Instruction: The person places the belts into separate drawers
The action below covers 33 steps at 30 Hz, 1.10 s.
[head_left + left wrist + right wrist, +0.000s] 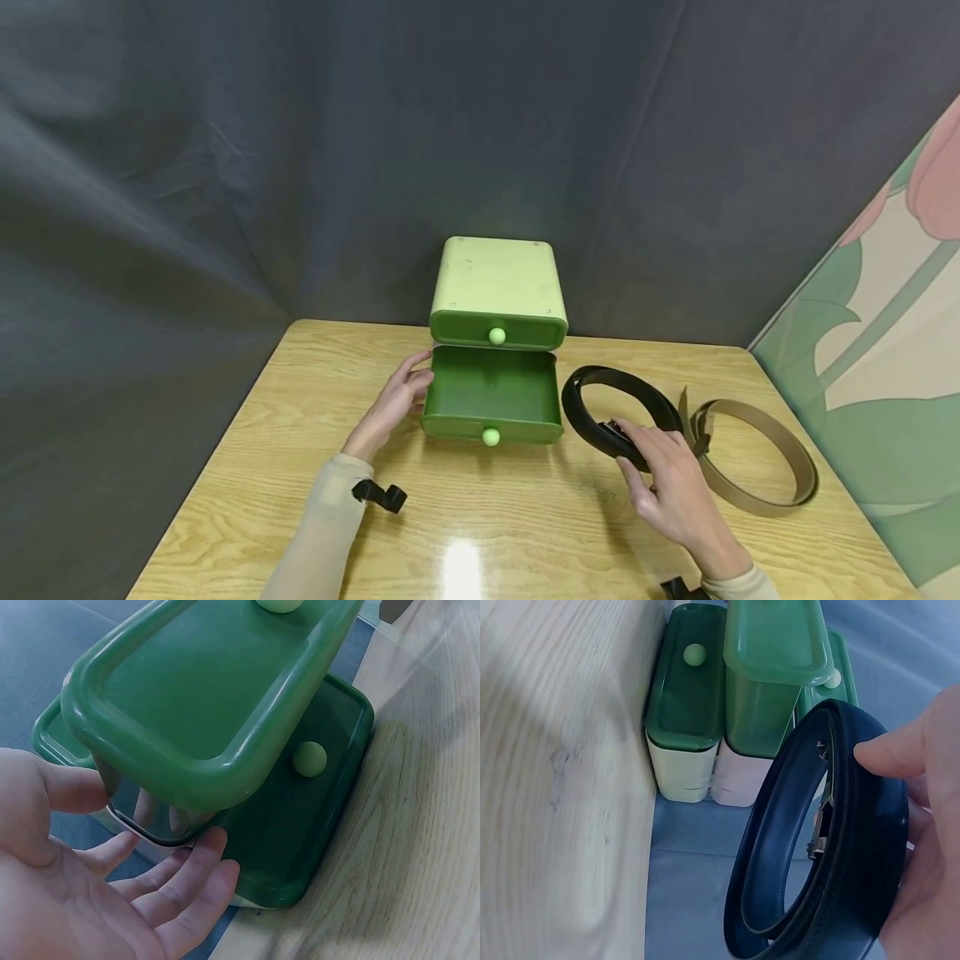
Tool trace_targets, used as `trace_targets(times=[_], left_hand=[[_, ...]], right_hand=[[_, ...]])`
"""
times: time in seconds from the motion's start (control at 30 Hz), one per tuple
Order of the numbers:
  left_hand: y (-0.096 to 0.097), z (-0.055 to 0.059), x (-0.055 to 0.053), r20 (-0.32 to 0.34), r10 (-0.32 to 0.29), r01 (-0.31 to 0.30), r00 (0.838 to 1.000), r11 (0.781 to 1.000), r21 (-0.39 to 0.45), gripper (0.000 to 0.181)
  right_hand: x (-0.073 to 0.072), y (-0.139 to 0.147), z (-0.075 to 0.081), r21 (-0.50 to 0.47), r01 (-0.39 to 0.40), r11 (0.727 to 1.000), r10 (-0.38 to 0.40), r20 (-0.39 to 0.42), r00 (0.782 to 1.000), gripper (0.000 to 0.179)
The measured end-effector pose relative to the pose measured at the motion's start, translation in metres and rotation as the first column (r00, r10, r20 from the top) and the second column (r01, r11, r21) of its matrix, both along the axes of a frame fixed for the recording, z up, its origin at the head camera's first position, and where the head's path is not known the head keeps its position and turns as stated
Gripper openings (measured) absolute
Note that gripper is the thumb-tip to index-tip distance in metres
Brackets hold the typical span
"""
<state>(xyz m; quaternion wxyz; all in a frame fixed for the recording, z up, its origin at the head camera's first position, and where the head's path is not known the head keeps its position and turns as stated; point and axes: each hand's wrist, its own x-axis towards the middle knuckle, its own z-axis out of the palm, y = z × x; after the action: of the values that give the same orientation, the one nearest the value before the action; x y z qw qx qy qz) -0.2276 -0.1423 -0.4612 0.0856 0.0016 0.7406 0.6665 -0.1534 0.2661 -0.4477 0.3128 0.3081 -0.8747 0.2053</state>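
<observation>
A small chest of drawers [497,275] with a pale top stands at the back of the table. Its pulled-out green drawer [453,427] shows a bare inside; the drawers above and below it are closed. My left hand [390,408] is at that drawer's left side, with fingers spread and loosely bent, the thumb by its wall in the left wrist view. To the right, my right hand [671,487] grips a coiled black belt [870,825] and holds it raised over the table. Its metal buckle [819,844] shows inside the loop.
A tan belt [801,467] lies loosely coiled on the wooden table [247,467], right of the black belt. Dark grey cloth [375,167] hangs right behind the chest. A flower-patterned panel [885,358] borders the table's right side.
</observation>
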Motion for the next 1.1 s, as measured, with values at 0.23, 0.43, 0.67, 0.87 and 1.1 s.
trace_targets(times=[0.23, 0.43, 0.67, 0.87, 1.1], left_hand=[[0.000, -0.001, -0.001, -0.013, -0.005, 0.005, 1.000, 1.000, -0.006, 0.059], [0.002, -0.005, 0.000, -0.018, -0.013, 0.013, 1.000, 1.000, 0.007, 0.060], [0.000, -0.005, -0.001, -0.018, -0.018, 0.018, 1.000, 1.000, 0.005, 0.060], [0.000, -0.004, -0.001, -0.014, -0.012, 0.012, 1.000, 1.000, -0.010, 0.060], [-0.001, -0.004, -0.002, -0.007, -0.005, 0.005, 1.000, 1.000, -0.015, 0.060]], right_hand=[[-0.003, -0.003, 0.005, 0.014, -0.055, 0.998, 0.056, -0.021, 0.998, 0.055], [-0.005, -0.006, 0.011, 0.039, -0.094, 0.995, 0.095, -0.038, 0.995, 0.060], [-0.006, -0.012, 0.018, 0.098, -0.089, 0.991, 0.091, -0.021, 0.996, 0.063], [-0.005, -0.016, 0.022, 0.089, -0.114, 0.989, 0.115, -0.009, 0.993, 0.061], [-0.002, -0.023, 0.027, 0.110, -0.114, 0.987, 0.114, 0.000, 0.993, 0.058]])
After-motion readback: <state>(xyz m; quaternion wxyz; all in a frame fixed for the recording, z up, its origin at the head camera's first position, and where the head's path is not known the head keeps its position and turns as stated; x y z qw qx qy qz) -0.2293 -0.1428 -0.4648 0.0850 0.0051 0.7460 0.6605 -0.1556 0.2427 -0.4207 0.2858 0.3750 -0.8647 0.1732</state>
